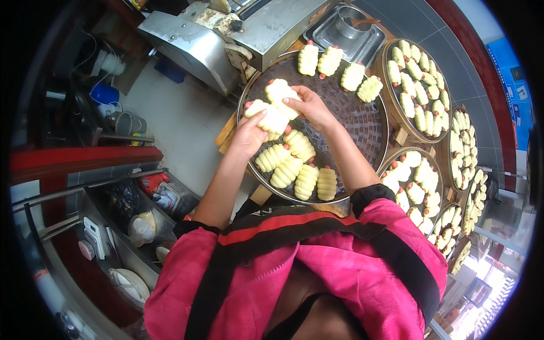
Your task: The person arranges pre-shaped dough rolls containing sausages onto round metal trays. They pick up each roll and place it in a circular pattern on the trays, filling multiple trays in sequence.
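Observation:
Each of my hands grips a pale, dough-wrapped sausage roll above a round woven tray (357, 127) with a metal rim. The roll (267, 118) in my left hand (250, 135) tilts against the roll (280, 95) in my right hand (312, 107). Red sausage ends poke out of both. Below my hands, several more rolls (287, 171) lie close together on the tray's near side. Along its far edge sit several others, among them one roll (352, 76) at the right. Part of a roll under my left hand is hidden.
Round bamboo steamers (384, 70) filled with rolls line the right side. Beyond the tray stand a metal machine (191, 46) and a rectangular metal pan (318, 36) holding a metal ring (346, 25). Steel bins (121, 244) with bags are at lower left, by a tiled floor (178, 114).

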`<state>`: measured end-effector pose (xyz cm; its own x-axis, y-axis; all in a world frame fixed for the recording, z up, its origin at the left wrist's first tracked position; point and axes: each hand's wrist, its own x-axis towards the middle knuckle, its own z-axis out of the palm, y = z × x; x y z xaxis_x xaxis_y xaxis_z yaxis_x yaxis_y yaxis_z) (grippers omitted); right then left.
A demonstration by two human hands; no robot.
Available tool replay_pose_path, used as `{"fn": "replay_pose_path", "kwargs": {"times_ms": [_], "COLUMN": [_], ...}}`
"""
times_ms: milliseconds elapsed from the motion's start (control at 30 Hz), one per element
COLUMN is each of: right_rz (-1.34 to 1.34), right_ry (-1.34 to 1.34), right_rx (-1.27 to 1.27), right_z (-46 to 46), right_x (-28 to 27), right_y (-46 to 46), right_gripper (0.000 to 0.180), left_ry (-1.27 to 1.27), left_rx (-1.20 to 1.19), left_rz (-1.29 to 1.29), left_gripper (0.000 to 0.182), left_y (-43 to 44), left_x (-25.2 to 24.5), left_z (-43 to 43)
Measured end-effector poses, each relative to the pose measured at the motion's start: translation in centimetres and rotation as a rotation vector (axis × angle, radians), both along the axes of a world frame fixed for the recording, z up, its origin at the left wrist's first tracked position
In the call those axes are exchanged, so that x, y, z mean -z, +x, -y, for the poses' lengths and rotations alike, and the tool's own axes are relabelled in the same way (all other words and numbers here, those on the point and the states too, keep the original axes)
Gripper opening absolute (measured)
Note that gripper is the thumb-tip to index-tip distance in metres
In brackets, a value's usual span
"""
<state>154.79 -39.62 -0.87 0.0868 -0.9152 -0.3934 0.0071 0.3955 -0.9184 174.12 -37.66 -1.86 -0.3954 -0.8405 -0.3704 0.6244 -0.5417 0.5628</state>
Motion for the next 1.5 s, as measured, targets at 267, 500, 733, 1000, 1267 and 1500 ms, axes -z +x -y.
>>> {"fn": "replay_pose_path", "kwargs": {"times_ms": [267,500,733,1000,1267,1500], "right_rz": [-0.573,0.853,0.57,-0.278,-0.961,-0.753], "right_ry": [-0.578,0.325,-0.061,-0.43,-0.71,-0.672], "right_rx": [0.097,0.211,0.389,0.353,0.376,0.071], "right_z": [0.0,1.4,3.0,10.9,9.2,3.2], "right_x": [1.7,2.6,4.9,9.6,9.1,7.5], "right_y": [2.6,-0.1,0.1,0.7,2.0,3.3], "right_gripper": [0.043,0.029,0.034,0.051,0.041,0.034], "left_ry": [-0.072,-0.144,-0.059,-0.194,-0.098,-0.148], "left_rx": [-0.114,0.025,0.041,-0.023,-0.226,-0.448], "left_rz": [0.167,-0.066,0.04,0.245,0.466,0.458], "left_gripper": [0.047,0.038,0.03,0.032,0.039,0.026], "left_y": [-2.0,-0.3,1.0,-1.3,-4.0,-5.5], "left_x": [1.8,3.1,2.9,5.2,8.4,9.4], "left_z": [2.1,2.7,3.4,6.3,9.5,10.4]}}
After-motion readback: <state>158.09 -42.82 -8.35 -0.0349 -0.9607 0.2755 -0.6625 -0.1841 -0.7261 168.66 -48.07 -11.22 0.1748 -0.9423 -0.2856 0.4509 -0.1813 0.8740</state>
